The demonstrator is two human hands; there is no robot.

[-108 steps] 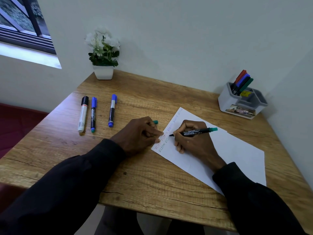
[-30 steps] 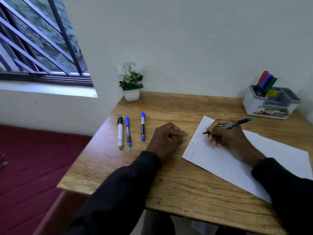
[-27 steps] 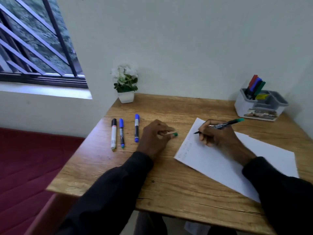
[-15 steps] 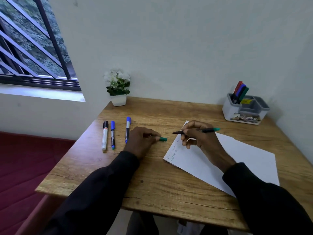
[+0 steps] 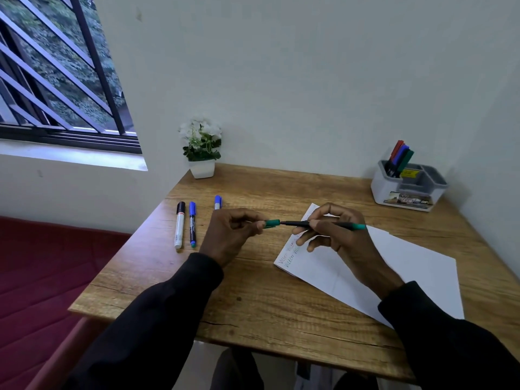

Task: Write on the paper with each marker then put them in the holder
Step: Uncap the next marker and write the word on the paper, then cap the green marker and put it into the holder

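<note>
A green marker is held level above the bench, over the left edge of the paper; it is gripped by the right hand, whose fingers are curled and clamped on the black barrel; the green end is pointed toward 3 o'clock and the tip toward 9 o'clock. The green cap is pinched by the left hand; its fingers are pressed together on the cap, and the open mouth of the cap is turned toward 3 o'clock, facing the tip; tip and cap are met end to end, but whether the tip is already inside cannot be told.

The paper is laid on the right half of the bench, slanted from 10 o'clock to 4 o'clock; short lines of red and green writing are seen at its left edge, just below the right hand. The holder, white with grey compartments, is placed at the 2 o'clock corner of the bench, well apart from both hands; the stored markers, one red, one blue and one green, are stood tilted in its rear left compartment.

At 10 o'clock on the bench three more markers are laid side by side: a white marker with a black cap; just beside it a dark marker with a blue cap; then a third marker, also blue-capped, of which the lower part is hidden behind the left hand. A flower pot is placed at 11 o'clock, against the wall.
</note>
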